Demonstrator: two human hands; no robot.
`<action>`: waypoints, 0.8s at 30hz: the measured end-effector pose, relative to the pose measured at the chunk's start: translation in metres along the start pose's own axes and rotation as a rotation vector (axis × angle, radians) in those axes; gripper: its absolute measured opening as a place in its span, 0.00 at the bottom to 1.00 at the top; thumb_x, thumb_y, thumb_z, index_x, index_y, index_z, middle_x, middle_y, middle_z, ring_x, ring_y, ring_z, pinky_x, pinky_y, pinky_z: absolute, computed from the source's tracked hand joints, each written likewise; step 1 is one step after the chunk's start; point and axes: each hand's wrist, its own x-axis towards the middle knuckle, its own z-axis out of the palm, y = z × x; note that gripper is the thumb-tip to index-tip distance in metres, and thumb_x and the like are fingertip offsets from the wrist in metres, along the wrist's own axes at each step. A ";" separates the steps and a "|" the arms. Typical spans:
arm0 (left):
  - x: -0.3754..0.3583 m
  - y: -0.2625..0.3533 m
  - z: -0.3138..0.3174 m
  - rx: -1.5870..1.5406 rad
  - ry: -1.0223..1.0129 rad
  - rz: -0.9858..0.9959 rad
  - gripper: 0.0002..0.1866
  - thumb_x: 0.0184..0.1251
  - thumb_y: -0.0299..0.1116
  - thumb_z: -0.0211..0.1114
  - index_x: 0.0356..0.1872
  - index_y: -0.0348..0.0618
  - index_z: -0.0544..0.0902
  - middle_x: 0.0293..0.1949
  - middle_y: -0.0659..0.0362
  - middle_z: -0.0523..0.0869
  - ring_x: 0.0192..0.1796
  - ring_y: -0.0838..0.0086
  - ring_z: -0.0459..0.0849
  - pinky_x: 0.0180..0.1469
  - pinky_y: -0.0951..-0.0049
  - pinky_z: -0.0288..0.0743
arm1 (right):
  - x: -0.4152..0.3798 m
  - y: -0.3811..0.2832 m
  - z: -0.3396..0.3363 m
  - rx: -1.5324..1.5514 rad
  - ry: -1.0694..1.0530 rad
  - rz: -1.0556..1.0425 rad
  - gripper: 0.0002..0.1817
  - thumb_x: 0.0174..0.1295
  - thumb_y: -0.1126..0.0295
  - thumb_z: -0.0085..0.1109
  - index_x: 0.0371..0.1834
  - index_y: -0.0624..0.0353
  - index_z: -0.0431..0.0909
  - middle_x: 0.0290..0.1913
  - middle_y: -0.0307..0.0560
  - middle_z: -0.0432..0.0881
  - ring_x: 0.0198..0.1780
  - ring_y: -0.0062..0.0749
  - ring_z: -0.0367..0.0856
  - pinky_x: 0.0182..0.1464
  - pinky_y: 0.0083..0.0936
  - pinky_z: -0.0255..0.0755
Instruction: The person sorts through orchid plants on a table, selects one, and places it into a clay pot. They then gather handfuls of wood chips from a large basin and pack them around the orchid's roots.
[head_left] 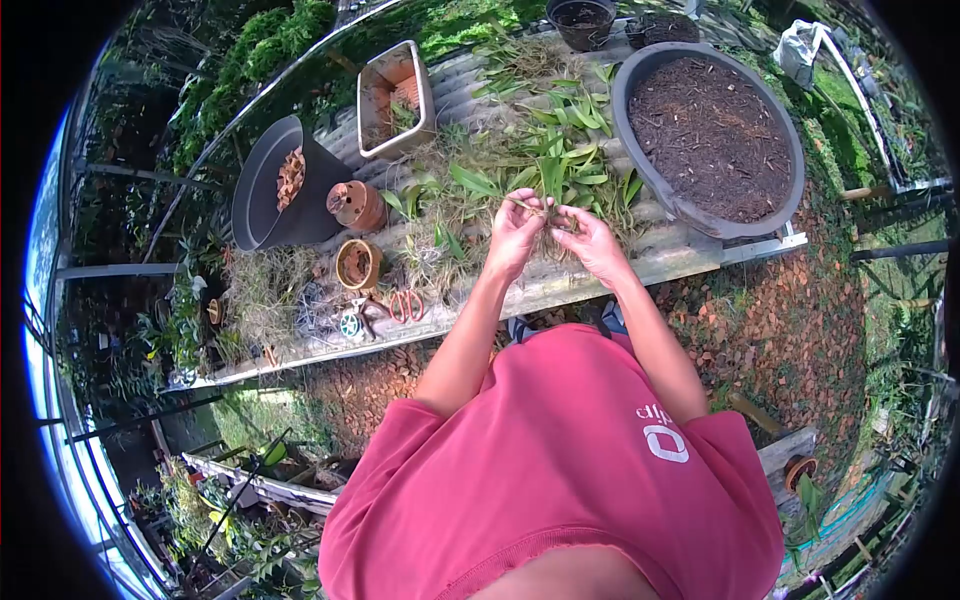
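Both hands meet over the front part of a corrugated bench (pixel 655 245), around a leafy plant (pixel 553 180) with long green leaves and stringy roots. My left hand (pixel 515 228) pinches the plant's base from the left, its fingers closed. From the right, my right hand (pixel 590 243) is closed on the roots and lower stem. Some of the base is hidden behind the fingers. More uprooted plants (pixel 575 115) and dry roots lie just beyond the hands. Red-handled scissors (pixel 406 306) and a pair of pruners (pixel 365 318) rest near the bench's front edge, left of my left hand.
A wide grey tub (pixel 797 170) of dark bark mix stands at right. Leftward are a large black pot (pixel 250 190) with chips, an upturned terracotta pot (pixel 357 206), a small clay pot (pixel 375 262) and a rectangular planter (pixel 425 95). Dry root clumps (pixel 265 295) lie at the left end.
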 end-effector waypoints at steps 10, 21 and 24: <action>-0.035 0.066 -0.078 0.089 0.090 -0.231 0.21 0.74 0.38 0.71 0.64 0.42 0.80 0.54 0.62 0.83 0.53 0.79 0.81 0.54 0.74 0.78 | 0.001 0.035 0.098 -0.408 0.198 -0.318 0.11 0.67 0.84 0.63 0.51 0.64 0.86 0.51 0.41 0.84 0.50 0.20 0.82 0.50 0.19 0.76; -0.027 0.053 -0.081 0.333 0.012 -0.221 0.15 0.79 0.33 0.65 0.59 0.37 0.81 0.47 0.62 0.84 0.45 0.81 0.81 0.50 0.76 0.82 | -0.004 0.034 0.091 -0.372 0.157 -0.366 0.26 0.64 0.72 0.72 0.66 0.62 0.78 0.64 0.49 0.79 0.66 0.36 0.78 0.68 0.33 0.72; -0.017 0.048 -0.080 0.453 0.049 -0.184 0.13 0.79 0.33 0.65 0.58 0.38 0.81 0.48 0.61 0.84 0.47 0.80 0.82 0.50 0.75 0.83 | 0.008 0.053 0.063 -0.218 0.226 -0.280 0.32 0.66 0.67 0.72 0.72 0.62 0.72 0.69 0.53 0.77 0.68 0.40 0.77 0.68 0.37 0.73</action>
